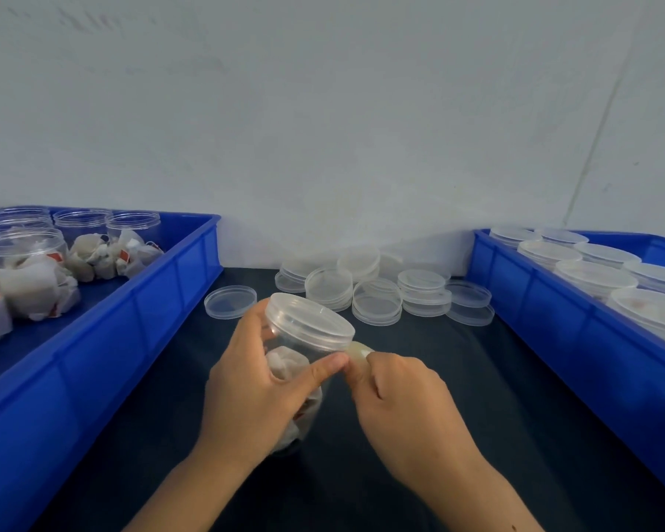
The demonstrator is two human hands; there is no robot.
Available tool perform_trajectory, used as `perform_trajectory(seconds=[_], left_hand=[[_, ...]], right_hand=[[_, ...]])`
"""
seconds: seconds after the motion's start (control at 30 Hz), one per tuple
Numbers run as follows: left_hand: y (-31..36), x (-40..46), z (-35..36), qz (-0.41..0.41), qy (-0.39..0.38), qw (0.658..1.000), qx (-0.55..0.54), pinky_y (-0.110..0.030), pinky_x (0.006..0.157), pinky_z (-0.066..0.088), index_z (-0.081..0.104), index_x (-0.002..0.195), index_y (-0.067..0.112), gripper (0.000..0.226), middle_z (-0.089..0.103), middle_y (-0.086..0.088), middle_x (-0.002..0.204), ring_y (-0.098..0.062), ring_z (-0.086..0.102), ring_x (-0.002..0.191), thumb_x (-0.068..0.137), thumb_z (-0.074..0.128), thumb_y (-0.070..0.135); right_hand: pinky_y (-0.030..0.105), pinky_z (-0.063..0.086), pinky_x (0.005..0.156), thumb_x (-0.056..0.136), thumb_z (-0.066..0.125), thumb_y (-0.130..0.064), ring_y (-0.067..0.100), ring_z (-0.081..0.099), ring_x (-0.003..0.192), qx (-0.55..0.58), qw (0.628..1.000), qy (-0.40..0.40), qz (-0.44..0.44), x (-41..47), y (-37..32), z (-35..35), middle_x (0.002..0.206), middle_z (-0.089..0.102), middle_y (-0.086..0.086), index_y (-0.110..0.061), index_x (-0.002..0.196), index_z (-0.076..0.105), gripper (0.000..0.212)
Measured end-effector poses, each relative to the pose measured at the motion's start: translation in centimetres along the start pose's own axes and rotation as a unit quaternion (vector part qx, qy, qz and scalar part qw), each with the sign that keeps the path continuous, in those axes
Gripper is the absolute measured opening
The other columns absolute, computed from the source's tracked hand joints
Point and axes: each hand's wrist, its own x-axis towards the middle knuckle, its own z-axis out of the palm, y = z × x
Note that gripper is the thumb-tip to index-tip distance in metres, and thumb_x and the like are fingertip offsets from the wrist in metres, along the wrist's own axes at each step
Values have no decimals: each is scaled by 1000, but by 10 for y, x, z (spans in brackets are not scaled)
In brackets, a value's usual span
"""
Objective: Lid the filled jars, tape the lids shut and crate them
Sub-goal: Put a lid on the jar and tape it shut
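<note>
Taping the lid seam, jar held tilted over the table

Head view: the left hand (258, 393) grips the lidded jar (298, 362), thumb pressing the tape (356, 351) at the seam; the right hand (404, 397) pinches the tape's free end (roll unseen). If the thumb lifts, the strip could peel or wrinkle; the tilted jar might slip toward the loose lids (377, 301).

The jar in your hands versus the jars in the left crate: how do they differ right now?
The held jar wears a lid; the left-crate jars are open-topped. The held jar is tilted, gripped by the left hand above the table, while the others stand upright in the blue crate. All are clear plastic and hold white sachets.
</note>
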Motion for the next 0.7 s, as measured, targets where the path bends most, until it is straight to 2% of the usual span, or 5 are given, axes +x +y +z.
perform_trajectory(seconds=[0.1, 0.2, 0.33, 0.5, 0.7], left_hand=[[-2, 1, 1, -16, 33, 999, 6, -11, 71, 38, 39, 113, 54, 81, 54, 35, 100, 19, 51, 94, 43, 64, 88], [-7, 4, 1, -24, 42, 999, -4, -16, 76, 44, 45, 118, 46, 89, 58, 31, 102, 16, 53, 96, 40, 61, 87], [-14, 11, -4, -51, 20, 996, -67, -31, 89, 51, 55, 117, 38, 87, 67, 20, 105, 1, 61, 105, 41, 68, 79], [-15, 18, -9, -48, -39, 994, -91, -24, 82, 51, 57, 108, 38, 78, 67, 27, 101, 6, 64, 96, 41, 73, 75], [-19, 26, -15, -49, -107, 985, -130, -28, 87, 53, 59, 115, 32, 81, 70, 16, 108, -2, 65, 104, 43, 79, 63]], right_hand=[[31, 41, 57, 96, 19, -56, 16, 49, 59, -5, 1000, 0, -23, -1, -1, 1, 68, 57, 0, -15, 72, 49, 57], [35, 47, 69, 95, 17, -58, 20, 57, 71, -12, 1000, -15, -24, 1, 0, -2, 75, 60, -1, -14, 83, 56, 60], [30, 41, 63, 92, 21, -66, 15, 48, 59, -9, 999, -49, -9, 4, 5, -9, 60, 48, -2, -12, 76, 54, 65], [27, 33, 56, 96, 25, -62, 13, 43, 58, -24, 996, -81, 0, 9, 17, -18, 62, 46, -4, -18, 68, 43, 55], [27, 35, 59, 97, 22, -60, 13, 44, 62, -52, 997, -56, -19, 13, 22, -14, 67, 48, -4, -20, 74, 43, 51]])
